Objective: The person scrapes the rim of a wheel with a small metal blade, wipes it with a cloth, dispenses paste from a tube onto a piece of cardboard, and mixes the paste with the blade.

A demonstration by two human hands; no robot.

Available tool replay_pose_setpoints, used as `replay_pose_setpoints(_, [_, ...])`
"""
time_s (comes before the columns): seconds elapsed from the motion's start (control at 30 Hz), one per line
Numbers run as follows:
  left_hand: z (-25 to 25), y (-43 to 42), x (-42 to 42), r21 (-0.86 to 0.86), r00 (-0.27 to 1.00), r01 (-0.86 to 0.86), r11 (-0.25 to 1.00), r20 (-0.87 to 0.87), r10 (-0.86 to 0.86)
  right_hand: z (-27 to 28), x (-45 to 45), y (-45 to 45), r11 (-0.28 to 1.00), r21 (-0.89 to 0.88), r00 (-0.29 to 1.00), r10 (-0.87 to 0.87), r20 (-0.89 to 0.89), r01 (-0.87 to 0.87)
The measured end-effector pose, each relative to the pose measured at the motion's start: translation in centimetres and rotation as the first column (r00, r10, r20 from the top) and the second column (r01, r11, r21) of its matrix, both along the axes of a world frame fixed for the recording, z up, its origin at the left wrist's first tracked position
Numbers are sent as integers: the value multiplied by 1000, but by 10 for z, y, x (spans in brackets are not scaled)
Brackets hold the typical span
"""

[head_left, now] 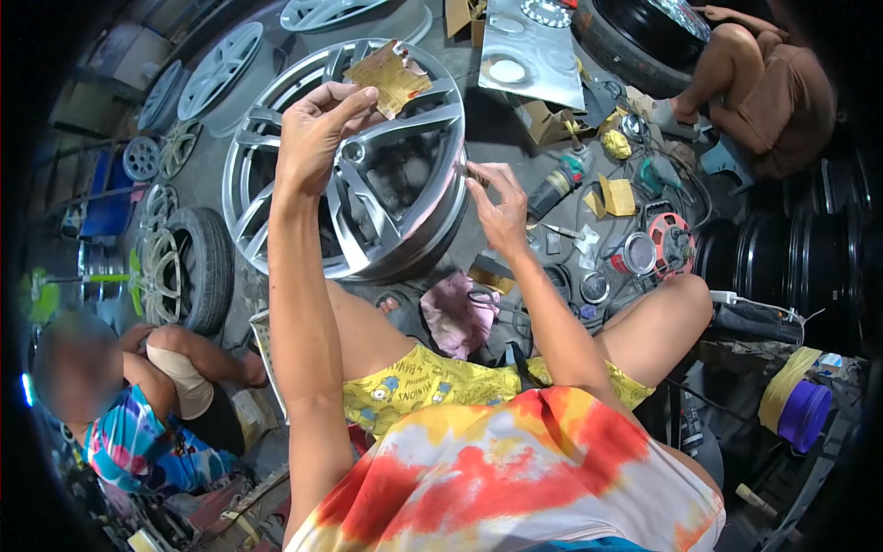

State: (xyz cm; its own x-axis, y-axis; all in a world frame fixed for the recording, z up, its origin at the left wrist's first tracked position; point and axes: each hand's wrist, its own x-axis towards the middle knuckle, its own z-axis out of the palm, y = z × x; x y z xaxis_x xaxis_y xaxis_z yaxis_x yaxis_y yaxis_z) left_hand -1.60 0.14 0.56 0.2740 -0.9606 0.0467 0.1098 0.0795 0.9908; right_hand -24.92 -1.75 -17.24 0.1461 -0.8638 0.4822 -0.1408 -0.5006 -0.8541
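Observation:
My left hand (326, 133) pinches a torn, stained piece of brown cardboard (391, 77) above the alloy wheel. The wheel (354, 207) is silver with split spokes and lies face up, slightly tilted, in front of me. Pinkish smears mark its lip on the right side. At that right edge, my right hand (499, 207) is closed, thumb and fingers pinching a small thin dark piece (471, 172) against or very close to the rim. Its exact kind is too small to make out.
More silver wheels (221, 69) and a tire (202, 267) lie left. A green-and-black power tool (556, 184), an open can (636, 252), cords and a pink cloth (458, 313) litter the floor. Seated people are at lower left and upper right; black rims (768, 267) line the right.

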Motion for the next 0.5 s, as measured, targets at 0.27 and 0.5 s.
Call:
replay_pose_setpoints(0.27, [1, 0, 1, -12, 1000, 5, 1000, 14, -5, 3, -8, -39, 998, -60, 999, 14, -34, -16])
replay_pose_setpoints(0.5, [5, 2, -3, 7, 999, -11, 1000, 43, 10, -9, 1, -20, 976, 179, 990, 109, 95, -125])
